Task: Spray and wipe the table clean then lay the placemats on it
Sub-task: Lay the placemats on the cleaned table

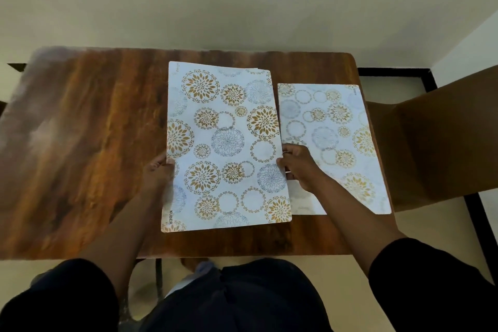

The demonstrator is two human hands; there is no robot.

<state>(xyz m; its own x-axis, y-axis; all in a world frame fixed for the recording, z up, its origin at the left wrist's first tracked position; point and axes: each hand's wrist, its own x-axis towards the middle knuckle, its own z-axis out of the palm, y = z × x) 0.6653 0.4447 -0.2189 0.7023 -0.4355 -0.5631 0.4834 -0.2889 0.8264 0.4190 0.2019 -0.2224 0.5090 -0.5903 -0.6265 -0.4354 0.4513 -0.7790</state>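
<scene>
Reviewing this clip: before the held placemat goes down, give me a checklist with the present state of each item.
1. Left hand grips the held placemat at its left edge: ok.
2. Right hand grips its right edge: ok.
3. Held placemat is a single sheet: cannot tell; a second edge shows at its far corner.
4. Laid placemat lies flat on the table: ok.
5. Bare table to the left for the next mat: ok.
6. Table wiped dry: cannot tell.
</scene>
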